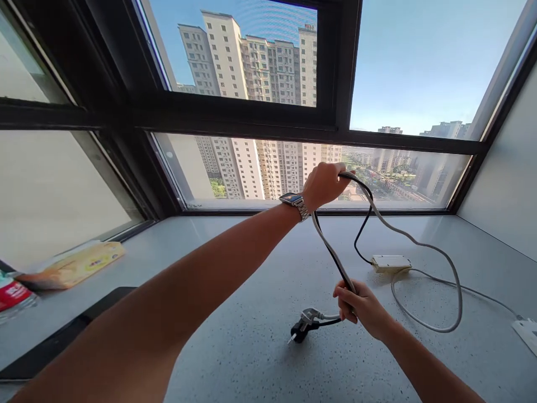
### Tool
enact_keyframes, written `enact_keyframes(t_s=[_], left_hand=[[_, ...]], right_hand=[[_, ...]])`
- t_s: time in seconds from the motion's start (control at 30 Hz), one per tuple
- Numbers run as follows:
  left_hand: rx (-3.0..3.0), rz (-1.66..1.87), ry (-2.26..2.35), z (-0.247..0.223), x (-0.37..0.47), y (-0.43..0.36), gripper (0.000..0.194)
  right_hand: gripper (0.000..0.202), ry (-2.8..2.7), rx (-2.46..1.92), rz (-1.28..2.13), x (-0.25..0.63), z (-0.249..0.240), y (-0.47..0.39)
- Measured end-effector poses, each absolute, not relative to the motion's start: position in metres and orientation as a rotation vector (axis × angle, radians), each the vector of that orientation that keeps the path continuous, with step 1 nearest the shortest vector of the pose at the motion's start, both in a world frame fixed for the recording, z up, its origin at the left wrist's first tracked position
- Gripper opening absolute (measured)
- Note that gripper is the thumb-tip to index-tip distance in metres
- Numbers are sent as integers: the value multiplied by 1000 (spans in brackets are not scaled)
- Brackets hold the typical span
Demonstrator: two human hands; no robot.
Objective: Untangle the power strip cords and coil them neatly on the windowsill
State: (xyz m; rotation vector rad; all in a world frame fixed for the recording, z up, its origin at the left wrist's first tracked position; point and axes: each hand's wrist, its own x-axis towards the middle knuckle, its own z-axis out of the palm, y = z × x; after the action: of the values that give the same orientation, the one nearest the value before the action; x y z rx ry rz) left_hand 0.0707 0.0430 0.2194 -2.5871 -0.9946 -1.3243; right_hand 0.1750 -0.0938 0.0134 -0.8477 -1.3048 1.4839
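Observation:
A black power cord (359, 234) and a grey power cord (413, 238) run side by side through both of my hands. My left hand (326, 183), wearing a watch on the wrist, is closed around them high up near the window. Lower down, my right hand (363, 308) grips the same two cords close to their plug ends. From it stick out a grey plug (310, 314) and a black plug (298, 331) with metal prongs. The black cord leads to a white box (391, 263) on the sill. The grey cord loops to the right around that box.
A white power strip (527, 334) lies at the right edge. On the left are a yellow tissue pack (84, 264), a bottle with a red label (14, 294) and a flat dark object (62, 334). Dark-framed windows rise behind the speckled sill (243, 358).

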Motion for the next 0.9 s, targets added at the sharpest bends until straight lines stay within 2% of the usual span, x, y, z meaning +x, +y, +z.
enact_keyframes(t_s=[0.17,0.23,0.3,0.37,0.5,0.6,0.67,0.77,0.9], left_hand=[[-2713,-1233,-1249,180,41,41,24],[-2784,-1227,-1336,168,39,34,20],[-2879,-1234,-1365,156,38,27,21],[-2974,-1265,-1349,143,39,19,27],[-3125,-1308,-1130,116,49,-7,34],[-3375,-1222,-853,103,61,-37,33],[-3549,-1176,-689,100,67,-57,36],[-3760,-1126,-519,100,70,-75,41],[-4027,-1069,-526,95,64,-77,48]], right_hand=[[42,-1526,-1226,1355,238,55,-138],[37,-1744,-1463,1192,252,66,-150],[28,-1949,-1667,798,264,74,-155],[25,-2015,-1783,236,275,83,-153],[33,-1667,-1804,-832,294,118,-130],[35,-1494,-1583,-1216,304,144,-98],[35,-1447,-1435,-1281,305,148,-76],[37,-1343,-1397,-1191,295,129,-52],[43,-1407,-1612,-729,268,86,-43]])
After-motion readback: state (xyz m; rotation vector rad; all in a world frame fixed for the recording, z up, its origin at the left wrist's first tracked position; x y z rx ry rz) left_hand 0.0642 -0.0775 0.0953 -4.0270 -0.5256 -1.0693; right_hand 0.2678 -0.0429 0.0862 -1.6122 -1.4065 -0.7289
